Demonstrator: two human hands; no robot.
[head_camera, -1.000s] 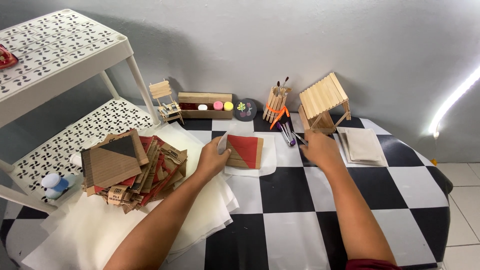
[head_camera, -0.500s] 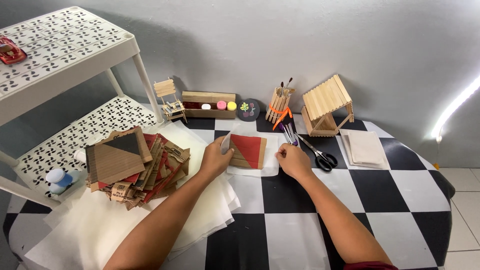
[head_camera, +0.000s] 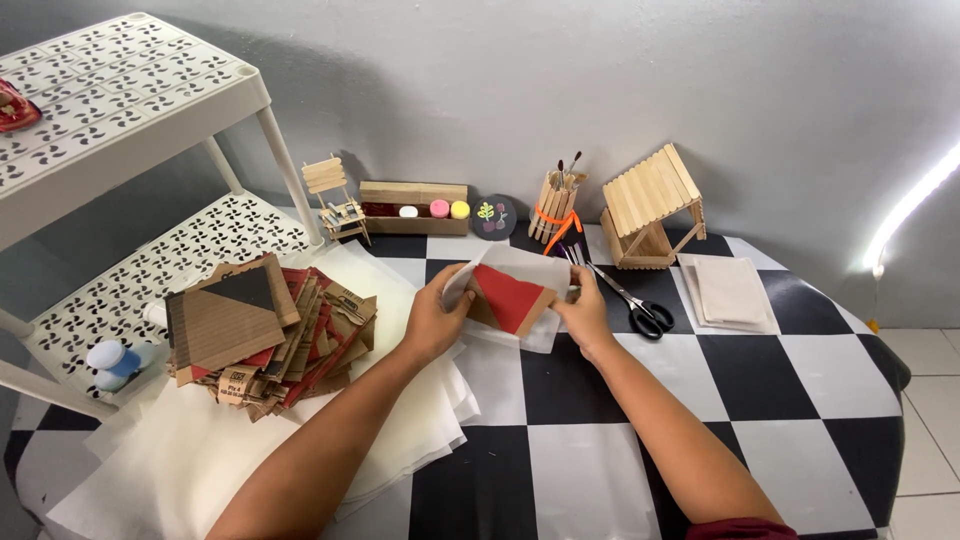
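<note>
together, left hand (head_camera: 436, 320), right hand (head_camera: 583, 312), gripping red-painted cardboard piece (head_camera: 507, 298)

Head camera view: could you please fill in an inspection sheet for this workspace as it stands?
Surface: checkered table, black and white, partly under translucent paper sheets.
Job's things: cardboard piece with a red triangle, wrapped in a thin sheet.
Clutter: cardboard stack, scissors, stick house, brush holder, miniature chair, paint tray, folded sheets.
Grippers: left hand and right hand both grip the cardboard piece's edges.
Cables: nothing seen.
Surroundings: white perforated shelf, grey wall, light strip.
</note>
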